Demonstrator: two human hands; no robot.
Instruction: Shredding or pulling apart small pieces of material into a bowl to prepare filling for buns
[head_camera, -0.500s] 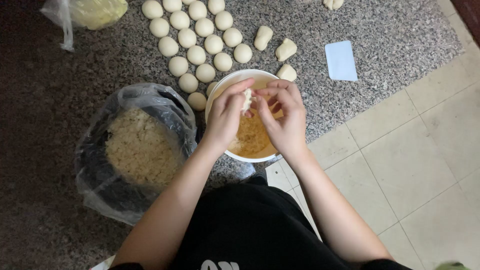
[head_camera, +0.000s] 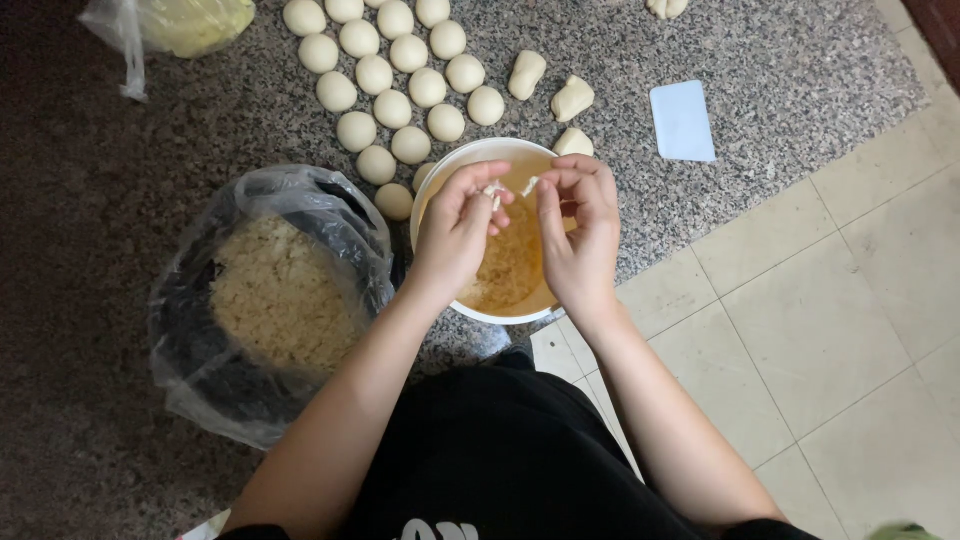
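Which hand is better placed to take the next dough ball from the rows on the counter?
Probably the left hand. It is over the white bowl on the side where the dough balls lie, the nearest just beside it. The right hand would have to cross over.

Both hands, the left hand (head_camera: 455, 235) and the right hand (head_camera: 578, 232), hang over the white bowl (head_camera: 470, 160) at the table's (head_camera: 800, 90) near edge, hemmed on their left by the plastic bag of crumbs (head_camera: 275, 300), which touches the bowl. Just beyond the bowl's far rim the rows of dough balls (head_camera: 395, 75) and three shaped dough pieces (head_camera: 560, 95) block the way. Bare granite lies open to the right, around the pale blue scraper (head_camera: 683, 120), and along the far-right corner.
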